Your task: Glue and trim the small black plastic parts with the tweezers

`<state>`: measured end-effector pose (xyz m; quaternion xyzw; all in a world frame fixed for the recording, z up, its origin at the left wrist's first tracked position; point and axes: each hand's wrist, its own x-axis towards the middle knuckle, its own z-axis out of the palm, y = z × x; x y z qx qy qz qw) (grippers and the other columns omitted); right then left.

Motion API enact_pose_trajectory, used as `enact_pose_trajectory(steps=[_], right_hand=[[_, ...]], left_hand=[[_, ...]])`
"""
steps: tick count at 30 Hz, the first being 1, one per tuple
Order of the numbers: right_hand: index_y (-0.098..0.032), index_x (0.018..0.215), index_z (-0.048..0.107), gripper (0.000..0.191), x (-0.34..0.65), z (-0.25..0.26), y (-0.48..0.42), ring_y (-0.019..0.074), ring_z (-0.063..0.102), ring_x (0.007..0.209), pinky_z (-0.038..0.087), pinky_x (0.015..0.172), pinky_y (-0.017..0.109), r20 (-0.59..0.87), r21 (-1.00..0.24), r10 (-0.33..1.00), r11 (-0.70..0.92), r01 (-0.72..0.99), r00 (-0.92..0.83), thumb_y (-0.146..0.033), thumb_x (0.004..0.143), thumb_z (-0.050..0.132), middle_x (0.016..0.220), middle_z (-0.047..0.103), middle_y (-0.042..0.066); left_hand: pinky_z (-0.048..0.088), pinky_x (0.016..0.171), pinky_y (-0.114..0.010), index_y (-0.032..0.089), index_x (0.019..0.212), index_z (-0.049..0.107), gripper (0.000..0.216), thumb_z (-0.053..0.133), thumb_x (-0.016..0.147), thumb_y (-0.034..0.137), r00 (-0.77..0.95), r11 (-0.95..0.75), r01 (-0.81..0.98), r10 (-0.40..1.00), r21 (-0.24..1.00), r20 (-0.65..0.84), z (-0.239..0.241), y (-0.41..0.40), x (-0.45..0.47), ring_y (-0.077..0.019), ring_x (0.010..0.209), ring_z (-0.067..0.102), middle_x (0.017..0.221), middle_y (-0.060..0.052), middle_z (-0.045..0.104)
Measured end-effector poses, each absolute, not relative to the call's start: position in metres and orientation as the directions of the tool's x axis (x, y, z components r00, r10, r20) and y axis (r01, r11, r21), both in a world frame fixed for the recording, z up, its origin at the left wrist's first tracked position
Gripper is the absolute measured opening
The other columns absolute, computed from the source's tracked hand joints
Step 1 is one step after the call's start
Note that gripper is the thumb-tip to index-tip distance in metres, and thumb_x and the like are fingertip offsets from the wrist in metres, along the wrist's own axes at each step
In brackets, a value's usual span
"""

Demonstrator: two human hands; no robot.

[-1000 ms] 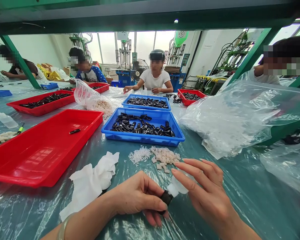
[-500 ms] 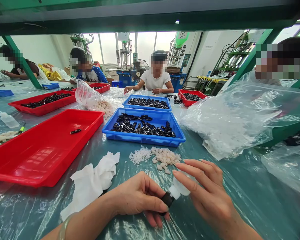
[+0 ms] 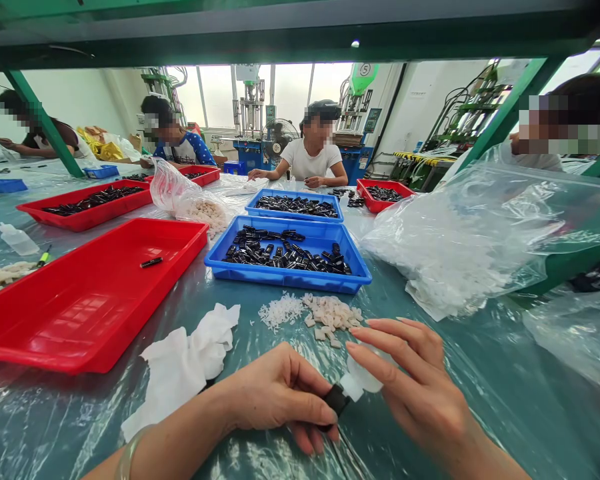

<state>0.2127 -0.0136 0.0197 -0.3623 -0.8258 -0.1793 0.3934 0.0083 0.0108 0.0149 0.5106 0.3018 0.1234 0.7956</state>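
Note:
My left hand point(image 3: 285, 393) pinches a small black plastic part point(image 3: 337, 400) between thumb and fingers, low in the middle of the view. My right hand point(image 3: 417, 380) is curled around a translucent white squeeze bottle point(image 3: 363, 375), its fingers partly covering the bottle. The bottle's white neck meets the upper right end of the black part; its tip is hidden there. Just beyond my hands lie a heap of small beige pieces point(image 3: 333, 312) and a heap of tiny white pieces point(image 3: 281, 311). A crumpled white cloth or tissue point(image 3: 190, 357) rests left of my left hand.
A blue tray point(image 3: 285, 277) of black parts stands ahead, with another blue tray point(image 3: 250, 208) behind it. One black piece lies in the large red tray point(image 3: 80, 300) at left. Clear plastic bags point(image 3: 480, 233) bulge at right. A green shelf beam point(image 3: 300, 50) crosses overhead. Several co-workers sit around.
My hands, the black part and the bottle have hardly moved. The co-worker across the table has turned their head toward the right.

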Motion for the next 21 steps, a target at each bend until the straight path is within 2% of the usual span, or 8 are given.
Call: enact_pose_trajectory(steps=[21], right_hand=[[-0.023, 0.093, 0.063, 0.028, 0.2162, 0.0234, -0.0127, 0.0212, 0.059, 0.093, 0.041, 0.080, 0.040, 0.755, 0.020, 0.451, 0.709, 0.705, -0.476, -0.004, 0.085, 0.043, 0.092, 0.070, 0.005]], left_hand=[[0.048, 0.051, -0.017, 0.011, 0.075, 0.071, 0.021, 0.069, 0.065, 0.030, 0.786, 0.461, 0.120, 0.496, 0.879, -0.368, 0.0160, 0.0119, 0.0078, -0.0084, 0.053, 0.059, 0.070, -0.004, 0.066]])
